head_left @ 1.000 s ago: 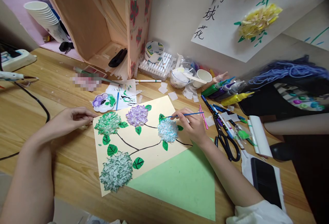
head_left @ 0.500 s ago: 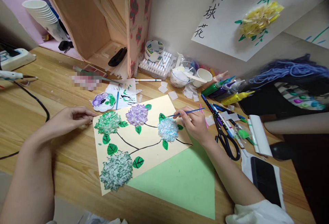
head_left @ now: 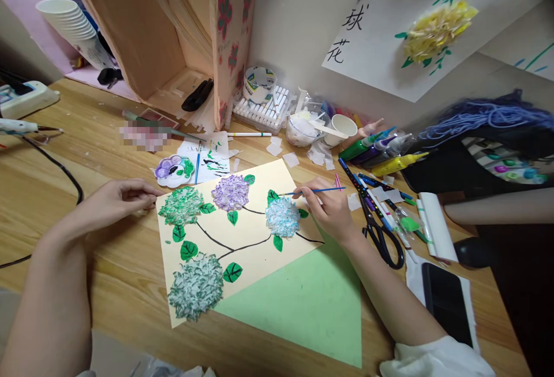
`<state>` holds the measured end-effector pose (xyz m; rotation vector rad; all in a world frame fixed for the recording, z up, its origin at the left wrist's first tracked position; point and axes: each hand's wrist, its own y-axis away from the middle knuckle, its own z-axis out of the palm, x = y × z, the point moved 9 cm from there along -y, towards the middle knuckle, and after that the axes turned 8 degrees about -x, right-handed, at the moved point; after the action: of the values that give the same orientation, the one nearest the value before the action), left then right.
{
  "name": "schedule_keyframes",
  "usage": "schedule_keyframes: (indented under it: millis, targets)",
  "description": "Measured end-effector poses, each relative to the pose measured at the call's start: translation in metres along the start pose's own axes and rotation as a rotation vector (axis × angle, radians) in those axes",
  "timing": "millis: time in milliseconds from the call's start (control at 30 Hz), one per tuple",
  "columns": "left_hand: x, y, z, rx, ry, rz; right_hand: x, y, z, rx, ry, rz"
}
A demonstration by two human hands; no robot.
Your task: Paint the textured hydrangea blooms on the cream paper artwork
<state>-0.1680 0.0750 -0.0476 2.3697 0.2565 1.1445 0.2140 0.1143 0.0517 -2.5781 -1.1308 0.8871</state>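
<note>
A cream sheet of paper (head_left: 255,273) lies on the desk, bearing several raised textured flower heads, green painted leaves and black stems. My right hand (head_left: 325,206) is closed round a thin blue paintbrush (head_left: 322,190). Its tip is at the green leaf (head_left: 272,195) above the blue-white flower (head_left: 282,217); whether it touches cannot be made out. At the sheet's upper left corner, my left hand (head_left: 123,198) has its fingers curled together, fingertips on the paper's edge beside the green flower (head_left: 180,205). A light green sheet (head_left: 311,302) is partly beneath the cream one.
Behind the sheet are a paint palette (head_left: 173,170), a second brush (head_left: 198,160) and a marker box (head_left: 262,108). Black scissors (head_left: 385,244), pens and a phone (head_left: 448,302) lie to the right. A cable (head_left: 64,166) runs along the left. A peach box (head_left: 177,36) stands behind.
The rear end of the paintbrush has dipped slightly in my right hand, while its tip stays near the same leaf. My left hand and the paper are practically unmoved.
</note>
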Motion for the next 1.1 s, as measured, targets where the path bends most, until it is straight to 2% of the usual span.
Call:
schedule_keyframes:
  millis: [167,567,633,733,833,933,1000,1100]
  targets:
    - [0.002,0.0,0.0,0.012,0.01,-0.006,-0.001,0.0,0.004,-0.032,0.001,0.0]
    - [0.0,0.0,0.0,-0.01,-0.009,-0.023,0.002,0.001,0.003,-0.001,-0.105,0.028]
    - [0.0,0.001,0.001,-0.018,-0.011,-0.015,0.006,0.002,-0.001,0.03,-0.152,0.068]
    - [0.001,0.003,0.0,-0.014,-0.006,-0.021,0.015,0.005,-0.014,0.153,-0.229,0.158]
    - [0.006,0.01,-0.011,0.129,0.014,-0.055,0.021,0.012,-0.026,0.293,-0.287,0.232]
    - [0.02,0.021,-0.03,0.406,0.036,0.029,0.016,0.014,-0.031,0.336,-0.302,0.244]
    - [0.03,0.026,-0.037,0.538,-0.015,0.134,0.007,0.007,-0.029,0.278,-0.304,0.234]
    - [0.029,0.023,-0.035,0.581,-0.086,0.17,-0.017,-0.019,-0.016,0.093,-0.306,0.173]
